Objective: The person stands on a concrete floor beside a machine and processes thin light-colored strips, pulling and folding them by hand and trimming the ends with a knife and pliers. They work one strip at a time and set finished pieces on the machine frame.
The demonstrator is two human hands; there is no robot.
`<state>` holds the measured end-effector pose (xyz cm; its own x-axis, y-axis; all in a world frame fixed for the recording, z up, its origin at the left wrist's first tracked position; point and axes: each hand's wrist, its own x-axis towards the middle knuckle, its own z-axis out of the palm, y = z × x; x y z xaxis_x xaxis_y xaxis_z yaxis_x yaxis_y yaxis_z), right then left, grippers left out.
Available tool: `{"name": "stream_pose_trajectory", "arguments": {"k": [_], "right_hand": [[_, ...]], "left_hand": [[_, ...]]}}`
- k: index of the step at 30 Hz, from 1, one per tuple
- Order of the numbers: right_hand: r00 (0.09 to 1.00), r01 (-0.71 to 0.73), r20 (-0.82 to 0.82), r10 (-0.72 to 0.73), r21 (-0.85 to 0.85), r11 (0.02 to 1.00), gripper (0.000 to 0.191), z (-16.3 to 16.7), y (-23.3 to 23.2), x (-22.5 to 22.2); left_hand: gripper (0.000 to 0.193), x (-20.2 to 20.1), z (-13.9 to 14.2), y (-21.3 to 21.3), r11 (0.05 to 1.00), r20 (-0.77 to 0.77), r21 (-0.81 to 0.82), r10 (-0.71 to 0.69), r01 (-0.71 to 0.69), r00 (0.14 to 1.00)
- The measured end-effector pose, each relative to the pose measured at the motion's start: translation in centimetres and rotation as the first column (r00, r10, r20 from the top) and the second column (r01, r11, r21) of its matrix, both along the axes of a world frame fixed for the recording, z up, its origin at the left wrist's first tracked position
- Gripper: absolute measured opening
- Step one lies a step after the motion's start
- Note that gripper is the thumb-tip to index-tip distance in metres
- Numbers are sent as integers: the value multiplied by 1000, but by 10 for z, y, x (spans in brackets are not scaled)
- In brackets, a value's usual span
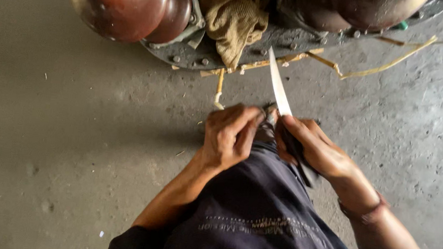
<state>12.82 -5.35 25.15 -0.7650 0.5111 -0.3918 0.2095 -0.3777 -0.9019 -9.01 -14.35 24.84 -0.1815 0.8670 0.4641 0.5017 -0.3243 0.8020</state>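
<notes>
Knife (279, 87) held in right hand (311, 146), fingers clamped on the dark handle, blade pointing up and away over the concrete floor (68, 142). Left hand (229, 133) close beside it, fingertips pinched at the blade base. Beyond: bamboo strips (384, 64), brown insulators (130, 2), rag (234, 17).

Beyond the fingers — brown ceramic insulators (130, 2) on a bolted metal plate (272, 43), an olive cloth (234, 17) draped between.

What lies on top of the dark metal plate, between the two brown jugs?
A crumpled tan cloth drapes over the metal plate, between the brown jugs. Whatever lies under the cloth is covered.
</notes>
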Motion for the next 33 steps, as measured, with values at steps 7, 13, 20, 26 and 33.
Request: {"name": "stream_pose_trajectory", "arguments": {"k": [7, 13, 20, 26, 33], "right_hand": [[963, 29, 196, -184, 603, 797, 56, -30, -8, -15], [972, -25, 219, -78, 431, 902, 58, -33, 5, -32], [859, 150, 421, -293, 339, 929, 54, -97, 37, -41], [789, -82, 437, -431, 771, 631, 51, -210, 122, -85], [646, -161, 368, -669, 922, 351, 96, -239, 147, -156]], "left_hand": [[7, 2, 3, -10, 994, 6, -91, 67, -67, 998], [11, -7, 10, -15, 972, 16, -184, 149, -143, 989], [11, -15, 9, -27, 965, 141, -181, 214, -188, 967], [9, -14, 8, -34, 963, 122, -196, 212, -186, 969], [9, 3, 1, -31, 958, 1, -226, 184, -178, 983]]}}
